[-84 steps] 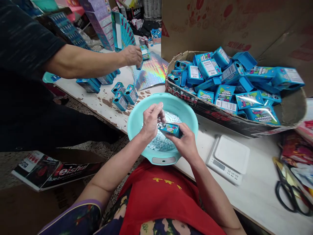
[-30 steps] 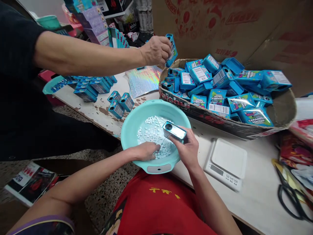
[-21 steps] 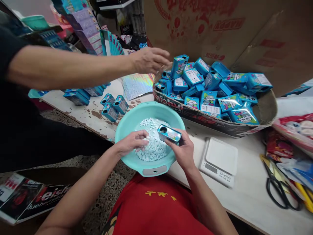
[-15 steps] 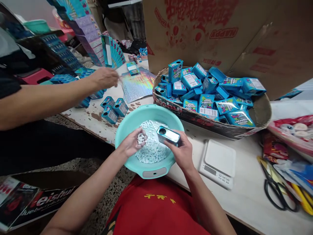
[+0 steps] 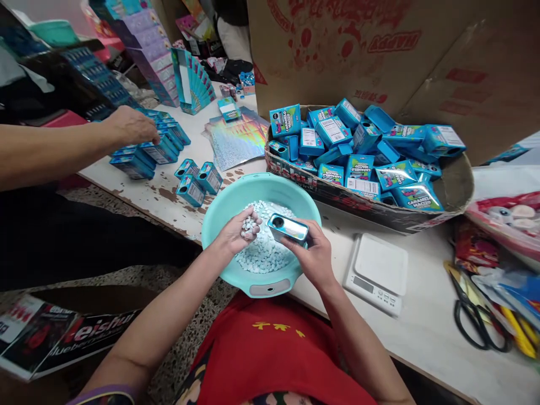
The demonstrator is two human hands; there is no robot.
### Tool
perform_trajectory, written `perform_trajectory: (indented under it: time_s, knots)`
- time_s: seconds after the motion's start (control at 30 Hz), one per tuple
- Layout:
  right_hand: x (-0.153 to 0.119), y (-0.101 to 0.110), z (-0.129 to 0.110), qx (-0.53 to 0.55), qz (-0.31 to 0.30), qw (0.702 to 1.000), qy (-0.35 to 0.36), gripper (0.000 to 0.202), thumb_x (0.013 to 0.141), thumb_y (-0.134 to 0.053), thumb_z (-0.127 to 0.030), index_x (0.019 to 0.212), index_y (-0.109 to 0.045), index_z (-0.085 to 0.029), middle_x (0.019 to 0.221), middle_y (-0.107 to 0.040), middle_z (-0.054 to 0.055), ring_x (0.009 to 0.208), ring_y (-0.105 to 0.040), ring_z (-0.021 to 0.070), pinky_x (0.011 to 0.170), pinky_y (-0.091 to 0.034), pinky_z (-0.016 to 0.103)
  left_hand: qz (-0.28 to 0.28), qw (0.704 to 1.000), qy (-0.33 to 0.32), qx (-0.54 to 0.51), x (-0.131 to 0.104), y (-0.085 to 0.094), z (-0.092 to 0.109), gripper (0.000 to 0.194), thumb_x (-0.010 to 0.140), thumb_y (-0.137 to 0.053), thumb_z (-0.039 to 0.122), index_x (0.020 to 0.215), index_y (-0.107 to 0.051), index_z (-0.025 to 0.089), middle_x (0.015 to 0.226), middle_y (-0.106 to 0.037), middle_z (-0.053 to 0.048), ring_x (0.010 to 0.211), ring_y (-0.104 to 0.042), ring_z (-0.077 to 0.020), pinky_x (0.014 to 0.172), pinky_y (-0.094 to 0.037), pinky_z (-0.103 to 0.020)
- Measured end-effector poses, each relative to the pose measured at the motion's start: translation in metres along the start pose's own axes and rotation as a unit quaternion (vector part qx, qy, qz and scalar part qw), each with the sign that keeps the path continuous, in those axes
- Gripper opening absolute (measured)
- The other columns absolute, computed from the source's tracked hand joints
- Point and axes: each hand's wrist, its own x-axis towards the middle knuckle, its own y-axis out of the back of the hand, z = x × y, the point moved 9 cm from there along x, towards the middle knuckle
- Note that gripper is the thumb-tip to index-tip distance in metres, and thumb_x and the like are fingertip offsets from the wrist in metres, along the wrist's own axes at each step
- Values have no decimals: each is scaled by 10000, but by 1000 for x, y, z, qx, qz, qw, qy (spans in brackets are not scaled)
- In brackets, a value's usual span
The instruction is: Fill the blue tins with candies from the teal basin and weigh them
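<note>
A turquoise basin [image 5: 219, 219] holds a heap of small pale candies [image 5: 265, 256]. Over its left part, my left hand [image 5: 239, 232] is cupped, fingers curled round several of the candies. My right hand [image 5: 315, 250] grips a small blue tin [image 5: 289, 228] above the basin's right side, its round dark opening facing up and toward the left hand. Three more tins [image 5: 192, 190] stand upright on the table to the left of the basin.
A cut-down cardboard box [image 5: 458, 180] full of blue tins lies behind the basin. To the right are a white scale [image 5: 379, 270] and black scissors [image 5: 475, 320]. Another person's hand [image 5: 133, 125] is over grouped tins at the left. Shiny sheets [image 5: 238, 140] lie behind.
My left hand has come slightly nearer the tin, still cupped round candies. The other person's hand has moved left to the grouped tins. The view has shifted a little.
</note>
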Motion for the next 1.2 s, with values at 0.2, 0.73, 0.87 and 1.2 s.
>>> perform_trajectory:
  time_s: [0.2,0.73,0.87,1.2]
  knots:
    - [0,-13,-2,-44,-39,998,3,307,727,-764,-273,1019,-670,-260,1038,-663,32,997,-623,217,914,-489,386,-38,979,-193,-48,-26,-37,38,422,790,-703,469,634,-448,171,520,-420,58,396,-402,-32,314,-245,-123]
    - [0,-23,2,3,-67,998,-17,366,709,-796,-326,1046,-674,-252,1048,-669,35,989,-631,217,925,-492,388,-12,945,-328,4,-44,-51,54,538,743,-695,607,599,-388,190,527,-332,61,410,-301,-32,345,-201,-187]
    - [2,-14,8,19,-54,998,-24,384,705,-804,-353,1050,-675,-245,1039,-665,36,991,-630,216,929,-491,393,-3,952,-307,-7,-40,-41,56,530,758,-686,597,607,-383,190,527,-339,65,398,-302,-26,328,-186,-181]
    - [0,-19,-4,0,-68,998,11,356,708,-798,-274,1041,-675,-247,1027,-662,28,995,-613,206,907,-477,360,-29,938,-344,1,-46,-55,49,489,757,-707,551,608,-436,172,534,-398,59,421,-377,-34,360,-244,-164]
